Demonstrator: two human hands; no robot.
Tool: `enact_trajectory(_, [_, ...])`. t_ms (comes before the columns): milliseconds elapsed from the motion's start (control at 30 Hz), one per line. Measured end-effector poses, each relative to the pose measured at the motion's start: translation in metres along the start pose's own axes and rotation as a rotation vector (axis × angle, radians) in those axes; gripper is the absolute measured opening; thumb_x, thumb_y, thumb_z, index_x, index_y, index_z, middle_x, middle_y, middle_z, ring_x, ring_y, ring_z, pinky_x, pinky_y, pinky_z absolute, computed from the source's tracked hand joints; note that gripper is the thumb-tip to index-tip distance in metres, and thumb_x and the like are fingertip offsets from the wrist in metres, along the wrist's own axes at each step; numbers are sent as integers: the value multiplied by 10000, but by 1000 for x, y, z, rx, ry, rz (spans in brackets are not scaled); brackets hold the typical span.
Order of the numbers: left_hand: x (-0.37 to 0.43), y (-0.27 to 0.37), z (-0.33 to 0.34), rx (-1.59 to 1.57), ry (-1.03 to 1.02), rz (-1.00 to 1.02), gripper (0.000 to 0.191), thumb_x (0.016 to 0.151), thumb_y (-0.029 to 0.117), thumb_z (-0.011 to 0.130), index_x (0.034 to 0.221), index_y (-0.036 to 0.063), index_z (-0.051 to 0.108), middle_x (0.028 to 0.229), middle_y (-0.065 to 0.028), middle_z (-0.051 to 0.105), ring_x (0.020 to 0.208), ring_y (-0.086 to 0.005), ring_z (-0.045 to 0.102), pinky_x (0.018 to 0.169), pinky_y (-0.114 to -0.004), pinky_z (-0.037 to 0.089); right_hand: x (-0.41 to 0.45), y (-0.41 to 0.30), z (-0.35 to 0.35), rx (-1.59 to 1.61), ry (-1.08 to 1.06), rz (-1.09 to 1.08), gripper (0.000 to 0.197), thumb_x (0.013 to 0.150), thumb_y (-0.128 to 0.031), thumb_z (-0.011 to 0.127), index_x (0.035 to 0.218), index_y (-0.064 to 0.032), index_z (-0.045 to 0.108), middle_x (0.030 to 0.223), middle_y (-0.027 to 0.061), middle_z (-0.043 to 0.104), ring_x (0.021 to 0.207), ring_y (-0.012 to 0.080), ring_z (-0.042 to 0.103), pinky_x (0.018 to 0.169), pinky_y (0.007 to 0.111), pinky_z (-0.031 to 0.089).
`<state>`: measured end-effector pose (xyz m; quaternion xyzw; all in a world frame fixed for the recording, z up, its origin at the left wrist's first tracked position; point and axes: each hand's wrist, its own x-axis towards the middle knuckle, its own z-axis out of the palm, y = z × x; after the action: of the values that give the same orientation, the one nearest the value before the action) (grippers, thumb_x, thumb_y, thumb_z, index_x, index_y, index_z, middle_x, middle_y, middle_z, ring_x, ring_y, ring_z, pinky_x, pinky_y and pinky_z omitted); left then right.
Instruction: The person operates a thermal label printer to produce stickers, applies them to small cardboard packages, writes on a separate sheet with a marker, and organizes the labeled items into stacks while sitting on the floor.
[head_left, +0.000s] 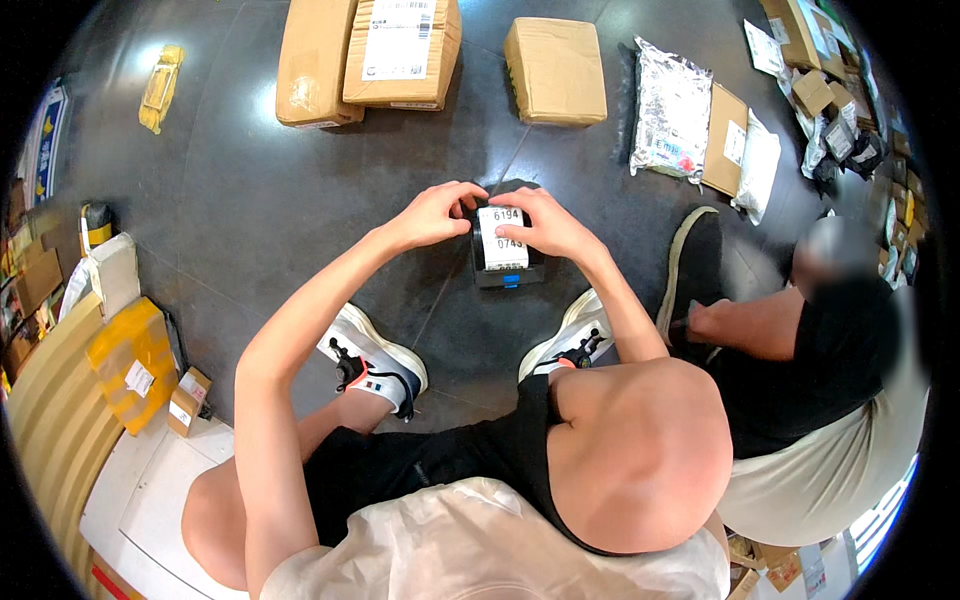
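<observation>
A small black label printer (510, 279) with a blue mark on its front stands on the dark floor between my shoes. White printed labels (504, 259) lie over its top. My right hand (546, 221) rests on the labels from the right, thumb across the print and fingers at the far edge. From the left, my left hand (435, 216) reaches to the printer's far left corner, fingers curled and thumb near its side. Whether those left fingers pinch anything is hidden.
Cardboard boxes (555, 71) and a silvery plastic parcel (670, 109) lie on the floor ahead. A person (810, 360) sits close on my right. Yellow-taped parcels (135, 360) are at the left, and a heap of packages (840, 112) lies at the far right.
</observation>
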<state>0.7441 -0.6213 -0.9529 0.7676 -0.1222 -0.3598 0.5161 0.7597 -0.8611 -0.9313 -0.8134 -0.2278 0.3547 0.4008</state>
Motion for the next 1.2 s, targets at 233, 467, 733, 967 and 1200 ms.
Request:
enact_trajectory(233, [3, 10, 0, 73, 171, 235, 389, 724, 103, 642, 1107, 37, 633, 910, -93, 616, 796, -185, 599, 692, -319, 486, -6, -14, -3, 227, 329, 8, 284, 742, -159, 752, 977, -43, 643, 976, 106, 667, 918, 257, 589, 847, 361, 461])
enact_trajectory(467, [13, 23, -8, 357, 237, 337, 114, 782, 119, 642, 832, 17, 637, 775, -146, 646, 759, -317, 640, 666, -400, 506, -24, -28, -2, 339, 552, 24, 202, 791, -78, 729, 964, -18, 643, 897, 96, 701, 1048, 158, 626, 868, 299, 479])
enact_trajectory(733, [38, 95, -60, 1103, 113, 204, 302, 771, 216, 651, 1001, 27, 601, 927, -146, 619, 899, -324, 617, 765, -431, 505, -30, 9, -28, 547, 752, 123, 223, 832, 8, 607, 1048, -29, 647, 1198, 107, 590, 995, 174, 610, 829, 305, 507])
enact_trajectory(967, [138, 119, -31, 1150, 467, 547, 833, 707, 235, 772, 1435, 218, 367, 1353, -137, 445, 1264, -330, 417, 1023, -499, 352, -2, 35, -48, 305, 695, 139, 584, 731, 39, 595, 1294, -112, 558, 1214, 150, 514, 1003, 240, 568, 786, 284, 521])
enact_trajectory(1200, [141, 113, -18, 1058, 537, 422, 790, 751, 249, 754, 1434, 345, 370, 1347, -153, 423, 1278, -360, 380, 1045, -521, 310, -74, 62, -114, 293, 1061, 328, 647, 829, -126, 673, 1398, -8, 390, 1337, 203, 495, 1182, 261, 534, 922, 360, 475])
